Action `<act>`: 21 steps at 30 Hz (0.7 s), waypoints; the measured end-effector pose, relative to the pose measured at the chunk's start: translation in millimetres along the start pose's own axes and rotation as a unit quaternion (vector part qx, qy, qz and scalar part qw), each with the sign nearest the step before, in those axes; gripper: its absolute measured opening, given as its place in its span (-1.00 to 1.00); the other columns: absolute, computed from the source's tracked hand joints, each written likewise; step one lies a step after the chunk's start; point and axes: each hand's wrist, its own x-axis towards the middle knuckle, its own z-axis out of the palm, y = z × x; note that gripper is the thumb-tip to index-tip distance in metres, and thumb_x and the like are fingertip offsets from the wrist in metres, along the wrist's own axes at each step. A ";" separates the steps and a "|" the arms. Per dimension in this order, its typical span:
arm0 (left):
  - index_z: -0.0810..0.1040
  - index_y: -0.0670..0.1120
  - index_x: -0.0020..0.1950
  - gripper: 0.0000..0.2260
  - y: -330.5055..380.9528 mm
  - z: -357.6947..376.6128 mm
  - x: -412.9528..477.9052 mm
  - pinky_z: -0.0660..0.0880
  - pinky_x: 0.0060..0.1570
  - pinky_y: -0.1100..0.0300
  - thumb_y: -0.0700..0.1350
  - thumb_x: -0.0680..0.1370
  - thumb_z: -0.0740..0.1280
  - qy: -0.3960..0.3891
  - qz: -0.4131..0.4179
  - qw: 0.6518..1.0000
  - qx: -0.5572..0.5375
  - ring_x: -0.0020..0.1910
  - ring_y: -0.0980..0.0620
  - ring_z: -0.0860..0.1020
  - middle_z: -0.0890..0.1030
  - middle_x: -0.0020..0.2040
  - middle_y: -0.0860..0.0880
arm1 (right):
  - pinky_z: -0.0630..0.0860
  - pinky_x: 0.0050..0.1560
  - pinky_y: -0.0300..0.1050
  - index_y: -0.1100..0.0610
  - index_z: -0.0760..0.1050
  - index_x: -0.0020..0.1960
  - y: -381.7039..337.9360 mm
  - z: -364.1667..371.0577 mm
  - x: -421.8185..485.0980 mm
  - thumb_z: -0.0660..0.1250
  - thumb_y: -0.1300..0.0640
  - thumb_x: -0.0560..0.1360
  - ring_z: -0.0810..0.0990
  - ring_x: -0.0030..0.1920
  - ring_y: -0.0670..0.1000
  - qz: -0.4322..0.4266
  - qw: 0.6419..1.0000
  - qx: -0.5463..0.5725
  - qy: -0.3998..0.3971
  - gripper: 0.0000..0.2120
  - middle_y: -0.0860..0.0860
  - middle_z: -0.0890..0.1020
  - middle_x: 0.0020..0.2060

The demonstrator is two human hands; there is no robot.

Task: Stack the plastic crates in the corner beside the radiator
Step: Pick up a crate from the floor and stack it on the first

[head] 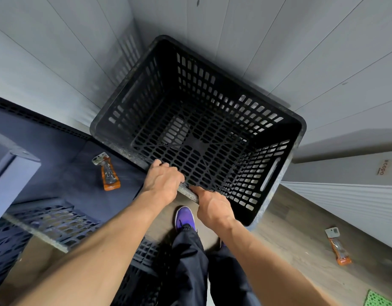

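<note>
The black plastic crate sits up in the corner where two white walls meet; the white ribbed radiator is just to its right. It is one crate, shaped like a box with round corners; its sides and bottom are full of little long holes, and each short side has one long handle slot; nothing is inside it; its rim looks dusty and scratched. The left hand and the right hand both grip the near rim, fingers curled over the edge, close side by side. More dark holey crates lie at the lower left; I cannot tell how many. Two orange packets show; one packet lies on a dark flat top, the other packet on the wooden floor. One purple shoe stands under the hands; a bit of green mesh peeks in at the bottom right.
</note>
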 end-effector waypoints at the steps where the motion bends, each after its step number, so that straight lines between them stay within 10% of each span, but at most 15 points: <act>1: 0.56 0.19 0.21 -0.65 3.6 -0.6 -2.1 0.20 0.30 0.06 -0.16 0.51 0.29 -0.001 -0.008 1.000 0.004 0.17 0.02 0.46 0.58 0.12 0.10 | 0.53 0.07 -0.01 -0.11 0.21 0.51 1.6 0.5 -0.9 0.15 0.36 0.47 0.60 0.08 0.19 -0.006 1.000 -0.003 0.003 -0.32 0.10 0.65 0.05; 11: 0.48 0.12 0.32 -0.57 97.1 15.6 -45.5 -0.16 0.49 -0.07 -0.15 0.47 0.34 0.069 0.026 0.990 -0.123 0.41 0.05 0.28 0.52 0.22 0.09 | 0.47 0.05 0.01 0.09 0.34 0.33 63.5 4.7 -38.8 0.22 0.02 0.59 0.58 0.14 0.19 -0.057 0.993 -0.100 0.027 -0.65 0.10 0.62 0.13; 21: 0.47 -0.03 0.38 -0.52 172.2 44.1 -91.2 -0.02 0.51 0.05 -0.12 0.48 0.45 0.231 -0.075 0.942 -0.233 0.56 -0.04 0.04 0.24 0.54 -0.08 | 0.00 0.53 0.03 0.12 0.49 0.35 159.1 13.8 -78.5 0.29 0.07 0.55 0.31 0.44 0.14 -0.274 0.911 -0.238 0.196 -0.61 0.06 0.52 0.32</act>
